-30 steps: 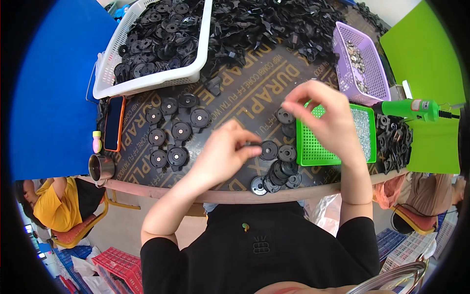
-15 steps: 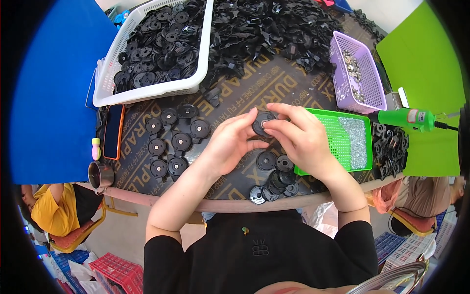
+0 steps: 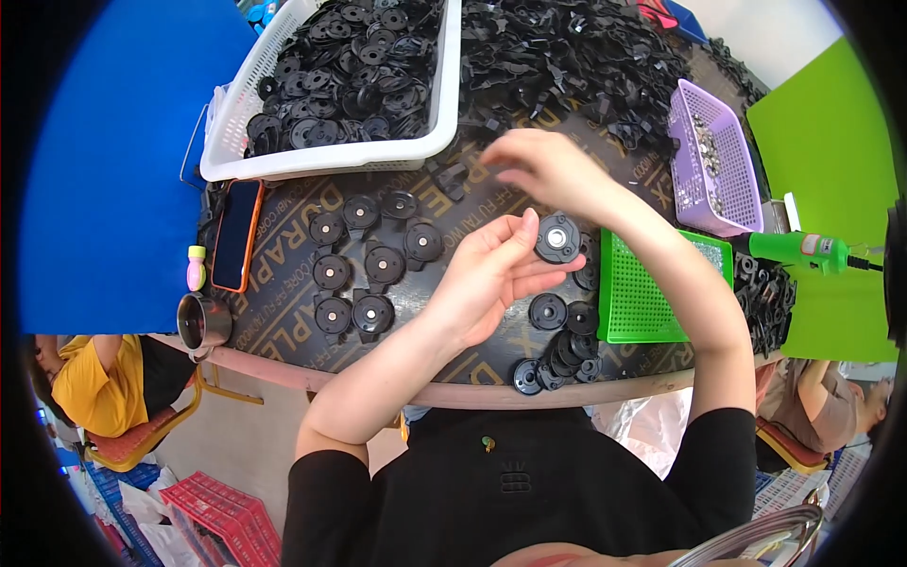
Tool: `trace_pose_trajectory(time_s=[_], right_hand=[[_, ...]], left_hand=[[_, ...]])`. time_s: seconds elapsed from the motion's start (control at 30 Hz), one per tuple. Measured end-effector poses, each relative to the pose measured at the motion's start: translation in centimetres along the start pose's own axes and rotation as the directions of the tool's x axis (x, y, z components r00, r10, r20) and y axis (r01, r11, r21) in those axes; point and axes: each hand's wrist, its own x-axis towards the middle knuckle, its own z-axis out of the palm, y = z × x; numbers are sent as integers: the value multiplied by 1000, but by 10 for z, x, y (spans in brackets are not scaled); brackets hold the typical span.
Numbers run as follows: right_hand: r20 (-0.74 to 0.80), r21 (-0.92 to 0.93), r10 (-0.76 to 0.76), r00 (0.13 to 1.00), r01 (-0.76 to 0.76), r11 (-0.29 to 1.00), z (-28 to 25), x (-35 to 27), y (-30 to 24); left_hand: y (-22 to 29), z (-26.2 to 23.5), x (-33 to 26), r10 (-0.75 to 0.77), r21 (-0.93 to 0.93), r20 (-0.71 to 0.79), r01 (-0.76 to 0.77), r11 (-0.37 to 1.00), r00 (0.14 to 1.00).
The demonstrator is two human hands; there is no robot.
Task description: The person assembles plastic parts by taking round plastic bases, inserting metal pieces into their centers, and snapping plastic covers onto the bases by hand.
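My left hand grips a round black plastic disc between thumb and fingers, with a silver metal piece in its centre facing up. Farther out, my right hand is slightly blurred, its fingers apart and nothing visible in them. Close to its fingertips lies a small loose black bracket. Left of my left hand, several black discs with shiny centres lie in a loose group. A pile of black discs without shiny centres sits near the table's front edge, right of my left wrist.
A white basket of black discs stands far left, beside a heap of black brackets. On the right are a purple basket with metal pieces, a green tray and a green power screwdriver. A phone and metal cup lie left.
My right hand has left the disc and moved up and away toward the loose bracket. My left hand keeps the disc, now farther right in view. The whole view has shifted slightly.
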Motion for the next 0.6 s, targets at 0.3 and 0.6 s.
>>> trace_pose_trajectory(time_s=[0.3, 0.6], right_hand=[[10, -107, -147, 989, 147, 983, 32, 14, 22], [-234, 90, 99, 967, -80, 993, -54, -85, -31]], left_hand=[[-1, 0, 2, 46, -61, 17, -45, 997, 999], [-6, -4, 4, 78, -163, -95, -93, 982, 992]])
